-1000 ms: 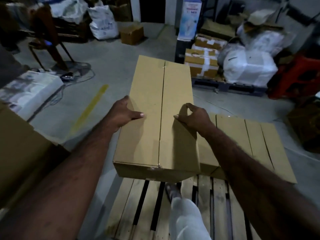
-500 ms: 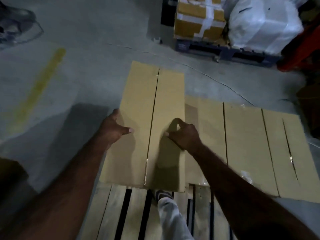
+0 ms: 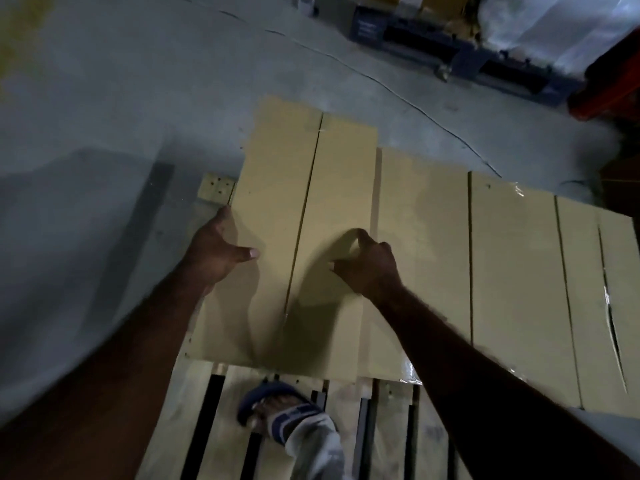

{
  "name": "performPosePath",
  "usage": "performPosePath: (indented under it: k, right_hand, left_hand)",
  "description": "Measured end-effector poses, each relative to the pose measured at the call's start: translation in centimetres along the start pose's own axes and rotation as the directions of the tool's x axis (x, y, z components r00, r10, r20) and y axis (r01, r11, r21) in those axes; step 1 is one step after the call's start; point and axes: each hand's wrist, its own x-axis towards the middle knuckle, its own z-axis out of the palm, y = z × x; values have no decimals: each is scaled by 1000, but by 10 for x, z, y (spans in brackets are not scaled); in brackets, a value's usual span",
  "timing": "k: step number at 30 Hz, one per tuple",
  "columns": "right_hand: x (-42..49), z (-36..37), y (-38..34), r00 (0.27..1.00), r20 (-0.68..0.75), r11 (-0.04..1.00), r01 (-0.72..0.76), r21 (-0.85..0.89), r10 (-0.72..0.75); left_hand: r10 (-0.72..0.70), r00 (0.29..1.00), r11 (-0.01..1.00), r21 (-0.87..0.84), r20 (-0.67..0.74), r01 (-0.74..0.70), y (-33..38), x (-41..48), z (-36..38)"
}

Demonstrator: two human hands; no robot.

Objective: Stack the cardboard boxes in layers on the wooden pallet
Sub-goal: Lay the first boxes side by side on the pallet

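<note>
A long cardboard box (image 3: pixel 301 202) lies low over the far left part of the wooden pallet (image 3: pixel 194 410), next to a row of boxes (image 3: pixel 512 271) that fills the pallet's far right side. My left hand (image 3: pixel 214 254) grips the box's left edge, thumb on top. My right hand (image 3: pixel 367 265) grips its right edge with curled fingers, in the gap beside the neighbouring box. The box's underside is hidden, so I cannot tell if it rests fully on the slats.
My sandalled foot (image 3: pixel 277 410) stands on the pallet's near slats. Grey concrete floor (image 3: pixel 104 116) lies to the left and beyond. A dark blue pallet (image 3: pixel 467 57) with wrapped goods sits at the far right, beside a red object (image 3: pixel 609 84). A cable (image 3: pixel 398 95) crosses the floor.
Both hands have lowered the box from chest height down to the pallet, beside the row of boxes. My head has tilted down, so the room's far side has left the view.
</note>
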Motion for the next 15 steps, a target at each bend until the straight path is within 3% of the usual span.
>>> performPosePath:
  k: [15]
  right_hand:
    - [11,41,24,995,3,995,-99,-32,99]
  left_hand:
    - [-36,999,999,-8,-6,36,-44,15,22]
